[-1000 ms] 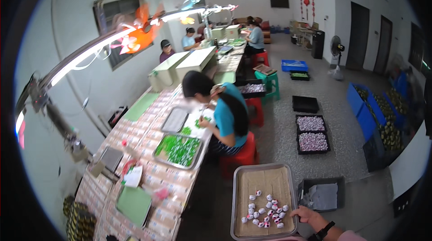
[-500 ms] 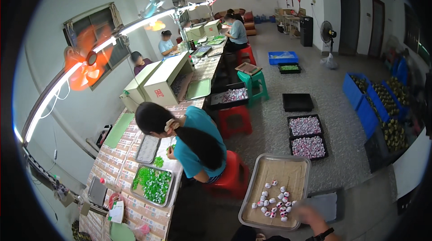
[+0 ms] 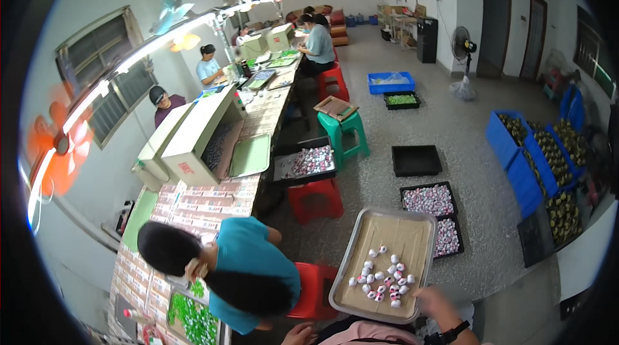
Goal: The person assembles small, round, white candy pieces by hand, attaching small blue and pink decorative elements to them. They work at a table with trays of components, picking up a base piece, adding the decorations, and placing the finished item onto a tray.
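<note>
A metal tray (image 3: pixel 422 229) lined with brown card sits in front of me. Several small white balls with pink and black markings (image 3: pixel 391 269) lie loose toward its near half. At the tray's near right corner, the fingers of my right hand (image 3: pixel 438 309) are closed on the rim; a black band circles that wrist. Only part of my left hand (image 3: pixel 300 333) shows at the lower edge, left of the tray and apart from it, beside pink cloth (image 3: pixel 367 333). How its fingers are set is unclear.
A person in a teal top (image 3: pixel 251 274) sits close on my left on a red stool (image 3: pixel 316 290), at a long table (image 3: pixel 222 200). Black crates of similar balls (image 3: pixel 427 200) stand on the floor ahead. Blue crates (image 3: pixel 506 135) line the right; a green stool (image 3: pixel 343 135) stands farther off.
The view has shifted, and the seated person now appears larger and lower. My right hand has come onto the tray's rim from a blur beside it. My left hand has come into view.
</note>
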A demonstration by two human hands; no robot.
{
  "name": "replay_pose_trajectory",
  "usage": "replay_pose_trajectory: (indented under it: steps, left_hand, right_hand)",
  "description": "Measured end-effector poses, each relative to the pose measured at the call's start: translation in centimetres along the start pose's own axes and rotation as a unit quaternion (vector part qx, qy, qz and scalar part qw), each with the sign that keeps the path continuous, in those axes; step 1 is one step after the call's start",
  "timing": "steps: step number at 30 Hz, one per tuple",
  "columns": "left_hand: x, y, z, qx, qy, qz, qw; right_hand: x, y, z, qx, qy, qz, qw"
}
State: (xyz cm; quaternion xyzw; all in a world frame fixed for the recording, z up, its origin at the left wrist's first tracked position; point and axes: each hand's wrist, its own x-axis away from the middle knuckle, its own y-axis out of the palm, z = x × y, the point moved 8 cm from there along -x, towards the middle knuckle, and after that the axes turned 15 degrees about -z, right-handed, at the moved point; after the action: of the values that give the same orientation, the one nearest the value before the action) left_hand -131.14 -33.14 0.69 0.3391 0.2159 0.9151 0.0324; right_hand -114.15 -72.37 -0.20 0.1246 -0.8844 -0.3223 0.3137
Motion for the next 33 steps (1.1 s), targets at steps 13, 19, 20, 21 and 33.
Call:
replay_pose_trajectory:
  steps: [13, 19, 20, 21, 33]
  left_hand:
    - [-27.9, 12.8, 27.1, -0.047, -0.027, -0.123, 0.991]
    - [-39.6, 18.0, 36.8, 0.065, -0.046, -0.153, 0.985]
    - [-41.1, 18.7, 38.7, 0.077, -0.066, -0.144, 0.984]
    - [-42.5, 18.9, 39.6, 0.113, -0.057, -0.149, 0.981]
    - [-57.5, 11.8, 53.7, 0.391, 0.145, -0.034, 0.908]
  right_hand:
    - [-22.8, 4.3, -21.2, -0.036, -0.045, 0.010, 0.998]
    - [-35.9, 8.3, -31.7, -0.013, -0.015, -0.064, 0.998]
    - [-38.2, 9.2, -33.4, -0.004, 0.009, -0.071, 0.997]
    - [-40.1, 9.9, -34.2, -0.004, 0.028, -0.083, 0.996]
    - [-66.5, 24.4, -41.0, 0.115, 0.221, -0.284, 0.926]
